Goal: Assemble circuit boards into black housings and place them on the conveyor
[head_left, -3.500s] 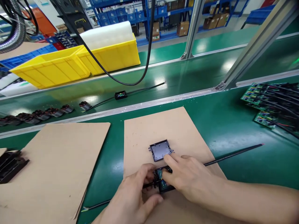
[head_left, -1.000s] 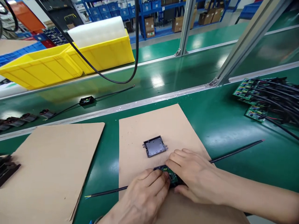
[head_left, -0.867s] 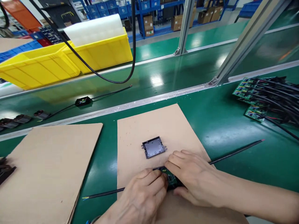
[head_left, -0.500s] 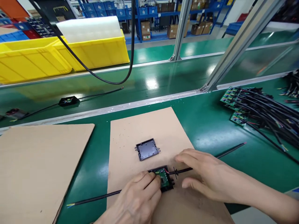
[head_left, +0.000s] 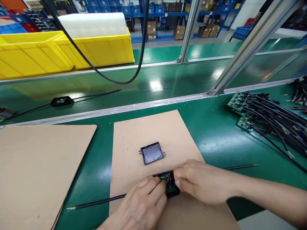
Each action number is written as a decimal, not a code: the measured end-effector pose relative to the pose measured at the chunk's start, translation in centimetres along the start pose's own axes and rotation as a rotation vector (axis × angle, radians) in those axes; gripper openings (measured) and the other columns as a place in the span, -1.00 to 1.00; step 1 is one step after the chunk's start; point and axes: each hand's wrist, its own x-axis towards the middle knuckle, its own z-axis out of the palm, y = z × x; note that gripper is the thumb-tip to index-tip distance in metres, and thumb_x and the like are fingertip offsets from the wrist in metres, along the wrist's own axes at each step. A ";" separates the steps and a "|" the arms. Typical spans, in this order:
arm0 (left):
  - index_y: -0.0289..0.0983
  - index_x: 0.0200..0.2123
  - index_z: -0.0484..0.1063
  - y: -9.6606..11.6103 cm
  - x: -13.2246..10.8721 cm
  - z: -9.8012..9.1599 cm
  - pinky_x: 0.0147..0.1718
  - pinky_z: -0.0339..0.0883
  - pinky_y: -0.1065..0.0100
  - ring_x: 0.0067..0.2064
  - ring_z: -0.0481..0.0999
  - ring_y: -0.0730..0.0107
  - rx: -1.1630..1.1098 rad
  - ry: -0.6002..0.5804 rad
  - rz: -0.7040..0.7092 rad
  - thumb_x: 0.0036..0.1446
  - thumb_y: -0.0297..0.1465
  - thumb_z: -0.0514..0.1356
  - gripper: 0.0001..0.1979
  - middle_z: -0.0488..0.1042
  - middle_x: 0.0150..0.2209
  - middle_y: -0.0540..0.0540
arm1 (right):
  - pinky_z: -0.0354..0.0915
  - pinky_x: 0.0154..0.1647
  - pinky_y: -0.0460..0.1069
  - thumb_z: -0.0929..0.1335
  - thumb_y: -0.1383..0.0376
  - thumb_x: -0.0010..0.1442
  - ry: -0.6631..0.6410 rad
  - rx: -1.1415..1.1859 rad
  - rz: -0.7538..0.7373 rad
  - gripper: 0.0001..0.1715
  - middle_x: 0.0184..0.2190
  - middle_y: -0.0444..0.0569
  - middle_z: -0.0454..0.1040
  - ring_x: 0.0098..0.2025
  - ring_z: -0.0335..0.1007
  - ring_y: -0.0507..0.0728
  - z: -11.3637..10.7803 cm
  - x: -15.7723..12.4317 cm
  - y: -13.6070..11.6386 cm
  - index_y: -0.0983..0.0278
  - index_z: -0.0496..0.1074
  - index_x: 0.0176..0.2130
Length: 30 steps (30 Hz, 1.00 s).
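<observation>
A black plastic housing (head_left: 173, 191) lies on a cardboard sheet (head_left: 134, 134), with a green circuit board (head_left: 169, 179) inside it. My left hand (head_left: 144, 201) is closed over the housing's left part, its fingertips pressing at the board. At the right end, my right hand (head_left: 200, 182) pinches the black cable (head_left: 242, 167) where it enters the housing; the fingers hide the grommet there. Another black cable (head_left: 100, 202) runs out to the left, ending in bare coloured wires. Behind the hands sits a second black housing half (head_left: 152, 153), open side up.
At right lies a pile of circuit boards with black cables (head_left: 268, 111). More cardboard (head_left: 43, 166) is stacked at left. Beyond the metal rail (head_left: 134, 106), another cabled housing (head_left: 61, 101) rests on a green surface. Yellow bins (head_left: 100, 51) stand behind, and a black cable loop (head_left: 129, 81) hangs down.
My right hand has moved left and closed from an open pose onto the cable at the housing's right end. My left hand has stayed on the housing. The housing beyond the rail has shifted left.
</observation>
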 end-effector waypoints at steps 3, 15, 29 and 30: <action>-0.39 -0.12 0.42 0.0 0.2 -0.2 -0.09 0.43 0.19 -0.11 0.44 0.18 -0.020 -0.025 -0.017 0.17 -0.56 -0.02 -0.72 0.47 -0.18 -0.21 | 0.16 -0.39 -0.08 0.19 0.39 0.19 -0.199 0.157 0.052 -0.73 -0.47 -0.11 0.43 -0.41 0.31 0.06 -1.5 1.4 0.8 0.28 0.38 -0.47; -0.58 0.16 0.19 0.3 1.2 -0.6 -0.33 0.45 0.24 -0.32 0.42 0.23 0.100 -0.011 0.002 0.08 -0.65 -0.12 -0.46 0.45 -0.31 -0.20 | 0.18 -0.41 -0.08 0.16 0.48 0.19 -0.381 -0.063 0.059 -0.63 -0.41 0.02 0.52 -0.40 0.35 0.08 -3.5 2.8 -0.6 0.38 0.51 -0.41; -0.50 0.11 0.29 0.2 1.0 -0.3 -0.24 0.42 0.25 -0.23 0.42 0.23 0.022 0.005 0.029 0.08 -0.64 -0.06 -0.50 0.46 -0.21 -0.23 | 0.18 -0.49 -0.01 0.28 0.40 0.16 -0.166 -0.277 0.048 -0.72 -0.50 0.09 0.54 -0.46 0.42 0.17 -1.5 2.4 -0.7 0.34 0.54 -0.49; -0.50 0.11 0.29 0.3 1.2 -0.5 -0.29 0.42 0.25 -0.26 0.42 0.23 0.020 -0.007 0.008 0.07 -0.64 -0.05 -0.50 0.44 -0.24 -0.22 | 0.18 -0.49 -0.01 0.30 0.40 0.12 -0.158 -0.276 0.049 -0.75 -0.53 0.07 0.53 -0.48 0.42 0.17 -1.4 2.4 -0.6 0.33 0.52 -0.51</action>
